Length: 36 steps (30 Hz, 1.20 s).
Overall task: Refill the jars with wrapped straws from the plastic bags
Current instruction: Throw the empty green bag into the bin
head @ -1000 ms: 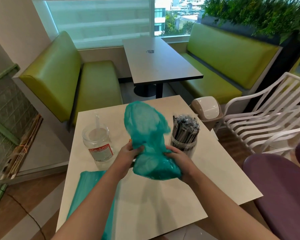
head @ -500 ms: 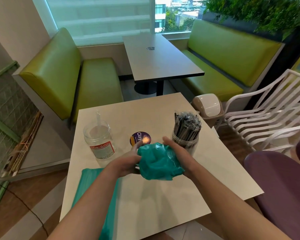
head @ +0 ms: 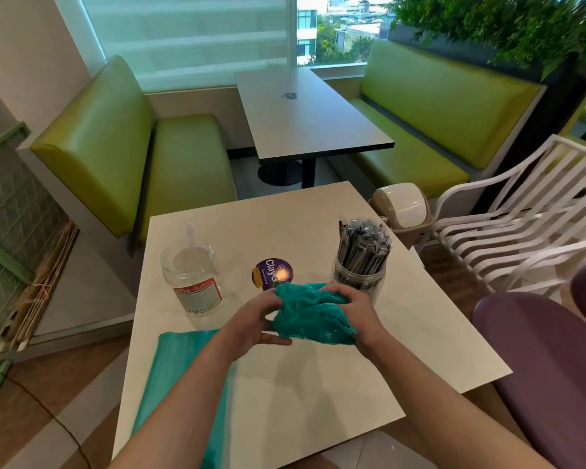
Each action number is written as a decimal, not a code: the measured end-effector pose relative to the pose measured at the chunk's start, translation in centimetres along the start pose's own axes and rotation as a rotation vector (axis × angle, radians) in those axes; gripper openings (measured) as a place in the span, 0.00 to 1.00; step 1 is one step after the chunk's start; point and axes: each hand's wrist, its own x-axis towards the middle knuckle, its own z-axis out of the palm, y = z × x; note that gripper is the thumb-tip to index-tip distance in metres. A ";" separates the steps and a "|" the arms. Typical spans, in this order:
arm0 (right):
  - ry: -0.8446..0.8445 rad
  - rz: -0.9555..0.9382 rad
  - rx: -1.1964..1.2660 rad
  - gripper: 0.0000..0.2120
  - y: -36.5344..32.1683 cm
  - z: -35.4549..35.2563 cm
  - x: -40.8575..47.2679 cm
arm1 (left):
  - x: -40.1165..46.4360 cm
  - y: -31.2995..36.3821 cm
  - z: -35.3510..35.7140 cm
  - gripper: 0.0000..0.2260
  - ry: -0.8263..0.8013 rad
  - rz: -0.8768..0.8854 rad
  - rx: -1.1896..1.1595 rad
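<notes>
My left hand [head: 254,319]: gripping the crumpled teal plastic bag [head: 313,316]
My right hand [head: 354,311]: clutching the same bag
Full jar [head: 361,265]: just behind

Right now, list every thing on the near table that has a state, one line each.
right jar: upright, packed with wrapped straws.
left jar: upright, open, nearly empty, one straw inside.
crumpled teal bag: bunched up, held off the table.
flat teal bag: lying at the table's near left edge.
left hand: grips the crumpled bag.
right hand: grips the crumpled bag.
</notes>
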 end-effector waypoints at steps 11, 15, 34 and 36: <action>-0.271 -0.097 -0.351 0.19 1.0 0.3 -1.0 | 0.8 -1.2 1.2 0.14 0.298 0.112 0.019; -0.130 -0.259 -0.507 0.16 2.0 0.5 -0.8 | 0.6 -1.2 1.6 0.10 0.353 0.108 -0.033; 0.109 -0.278 -0.491 0.21 4.2 1.2 -3.0 | 1.8 -2.1 3.7 0.17 0.232 -0.178 0.070; 0.102 -0.260 -0.514 0.27 4.7 0.9 -3.3 | 2.0 -2.4 4.0 0.18 0.171 -0.188 0.018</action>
